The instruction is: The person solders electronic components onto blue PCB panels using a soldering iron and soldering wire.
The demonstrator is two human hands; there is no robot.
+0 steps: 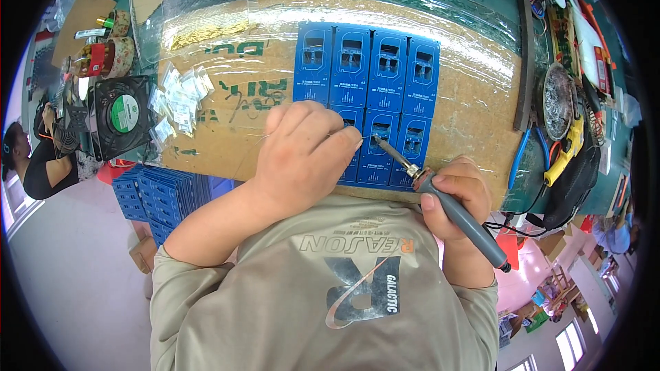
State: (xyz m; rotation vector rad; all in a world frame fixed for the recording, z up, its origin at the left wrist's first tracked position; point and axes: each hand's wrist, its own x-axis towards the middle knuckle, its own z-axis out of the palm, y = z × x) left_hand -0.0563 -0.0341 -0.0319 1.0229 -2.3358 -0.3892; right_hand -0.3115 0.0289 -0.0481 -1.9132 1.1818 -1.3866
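Note:
A panel of blue circuit boards [350,99] lies on the cardboard-topped bench in front of me, several boards in two rows. My left hand [302,151] is closed over the panel's lower left part, thumb and fingertips pinching a thin solder wire [367,138]. The wire's end reaches a lower-row board. Wrapped in the fingers of my right hand [467,189] is a grey-handled soldering iron [465,218]. Its tip points up and left and meets the board close to the wire's end. My left hand hides part of the lower-left boards.
To the left are small plastic bags [182,99], a black fan [121,115] and gold-coloured strips [210,34]. Stacked blue boards [165,200] sit below the bench edge. At right lie blue-handled cutters [520,158], a yellow-handled tool [568,153] and a round tin [557,99]. Another person [51,165] is far left.

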